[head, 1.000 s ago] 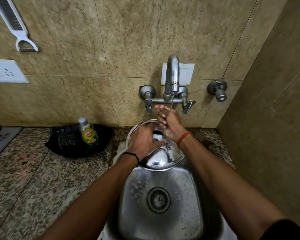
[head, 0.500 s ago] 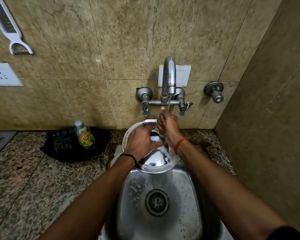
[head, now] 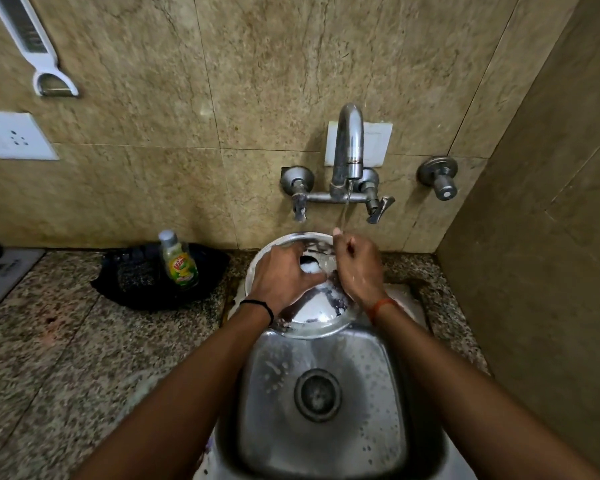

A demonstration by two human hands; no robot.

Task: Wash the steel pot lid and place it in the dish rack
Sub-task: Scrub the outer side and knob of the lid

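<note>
The round steel pot lid (head: 314, 311) is held over the back of the steel sink (head: 326, 441), under the tap (head: 349, 147). My left hand (head: 283, 275) grips it from the left, fingers across its top beside the black knob (head: 309, 264). My right hand (head: 359, 266) rests on the lid's right side, fingers curled, in the thin water stream. Soap foam streaks the lid. No dish rack is in view.
A dish-soap bottle (head: 178, 261) stands on a black tray (head: 136, 282) on the granite counter (head: 66, 351) left of the sink. A wall valve (head: 439, 178) sits right of the tap. A white peeler (head: 39, 53) and a socket (head: 13, 135) are on the tiled wall.
Both hands have shifted slightly over the lid while it stays under the running water; my right hand has moved a little along its far edge. The camera has tilted slightly.
</note>
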